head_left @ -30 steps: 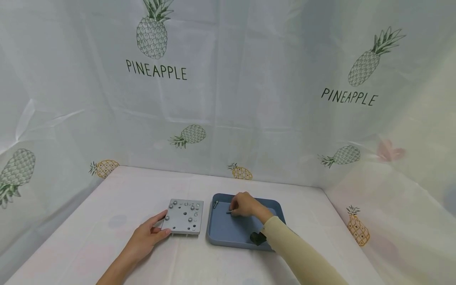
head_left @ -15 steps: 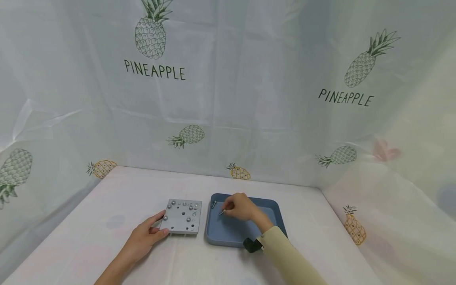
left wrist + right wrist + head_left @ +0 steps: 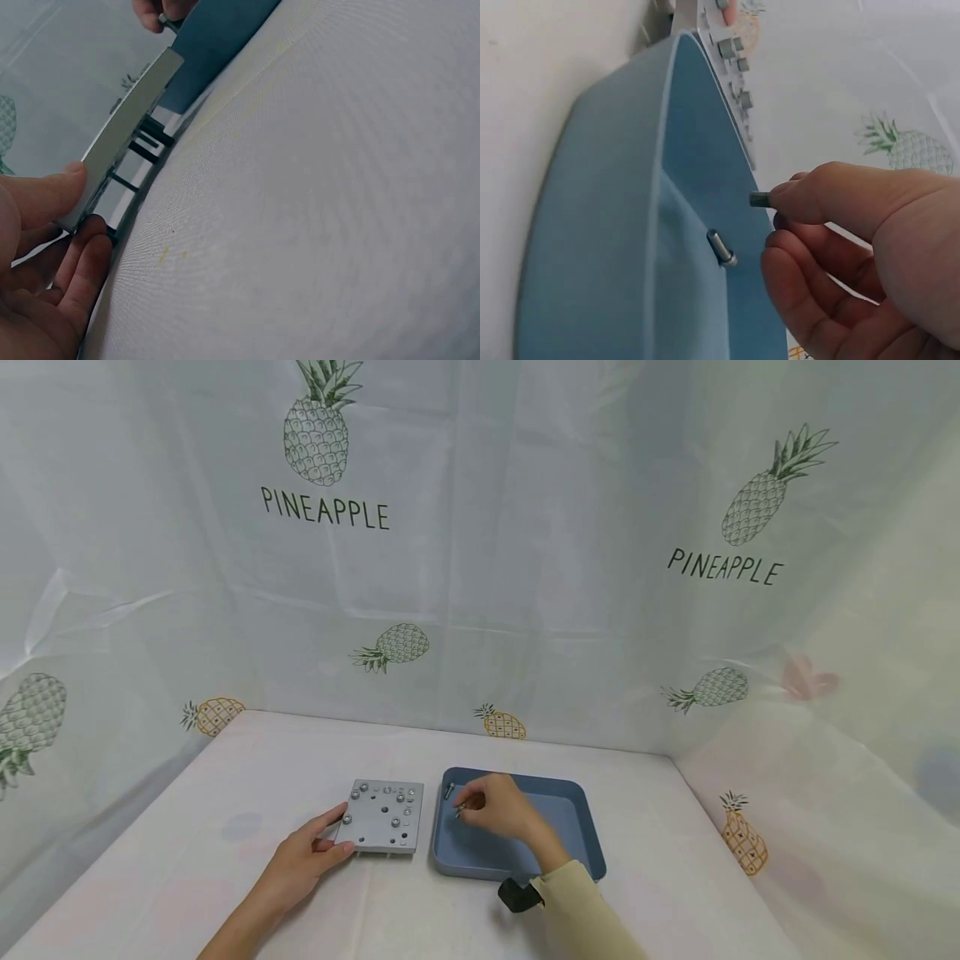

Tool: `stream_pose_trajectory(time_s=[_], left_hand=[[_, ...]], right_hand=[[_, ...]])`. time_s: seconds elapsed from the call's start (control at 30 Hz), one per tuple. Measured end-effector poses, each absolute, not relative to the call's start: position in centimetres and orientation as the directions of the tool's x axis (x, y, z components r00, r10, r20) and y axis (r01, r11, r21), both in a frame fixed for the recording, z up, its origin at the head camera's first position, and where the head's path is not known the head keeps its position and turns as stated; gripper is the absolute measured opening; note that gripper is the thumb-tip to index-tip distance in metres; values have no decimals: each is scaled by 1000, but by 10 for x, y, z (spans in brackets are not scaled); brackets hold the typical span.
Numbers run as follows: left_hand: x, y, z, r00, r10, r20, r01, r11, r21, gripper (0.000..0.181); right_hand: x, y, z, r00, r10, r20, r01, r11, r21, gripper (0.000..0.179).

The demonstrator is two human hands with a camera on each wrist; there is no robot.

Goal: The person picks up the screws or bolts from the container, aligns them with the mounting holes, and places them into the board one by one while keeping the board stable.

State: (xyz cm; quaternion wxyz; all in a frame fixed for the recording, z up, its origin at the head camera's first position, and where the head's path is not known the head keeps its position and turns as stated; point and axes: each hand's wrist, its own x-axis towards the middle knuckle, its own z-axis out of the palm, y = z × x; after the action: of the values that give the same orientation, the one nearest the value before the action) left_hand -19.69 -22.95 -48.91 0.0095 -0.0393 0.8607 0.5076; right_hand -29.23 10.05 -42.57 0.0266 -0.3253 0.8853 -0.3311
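Note:
My left hand [image 3: 303,856] grips the left edge of a silver metal plate [image 3: 375,827], thumb on top and fingers beneath, as the left wrist view shows. Several bolt heads and holes dot its top face, and dark bolt shanks [image 3: 142,152] stick out below it. Over the left part of a blue tray [image 3: 480,860], my right hand [image 3: 498,810] pinches a small metal bolt [image 3: 760,199] between thumb and fingertips; its threaded end shows and the rest is hidden by the fingers. Another bolt [image 3: 449,791] lies in the tray's far left corner.
The tray stands just right of the plate, a narrow gap between them, on a white cloth-covered table [image 3: 247,877]. A pineapple-print curtain [image 3: 525,568] hangs behind and at both sides. A black wrist device [image 3: 519,896] sits near the tray's front rim.
My right hand has lifted the bolt from the tray floor and moved left toward the plate, the bolt tilting as it goes. My left hand keeps its hold on the plate.

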Motion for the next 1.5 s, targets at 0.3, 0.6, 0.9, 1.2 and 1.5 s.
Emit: stream_pose_trajectory(time_s=[0.3, 0.6, 0.9, 1.2, 1.5], left_hand=[[-197, -229, -488, -997, -55, -55, -75, 493, 867, 80], [-197, -229, -489, -996, -58, -65, -85, 494, 865, 80], [-197, -230, -488, -996, -51, -69, -85, 493, 866, 81], [-198, -231, -489, -997, -42, -62, -75, 501, 862, 80], [-197, -231, -487, -997, -44, -61, -75, 515, 854, 80]], right_hand=[[-282, 91, -434, -781, -565, 266, -592, 532, -606, 14], [-273, 78, -437, -779, -563, 274, -584, 494, -645, 15], [-266, 64, -437, -797, -536, 277, -557, 477, -679, 15], [-265, 50, -443, -823, -496, 277, -521, 464, -717, 17], [-265, 40, -446, -819, -493, 294, -530, 453, -717, 16]])
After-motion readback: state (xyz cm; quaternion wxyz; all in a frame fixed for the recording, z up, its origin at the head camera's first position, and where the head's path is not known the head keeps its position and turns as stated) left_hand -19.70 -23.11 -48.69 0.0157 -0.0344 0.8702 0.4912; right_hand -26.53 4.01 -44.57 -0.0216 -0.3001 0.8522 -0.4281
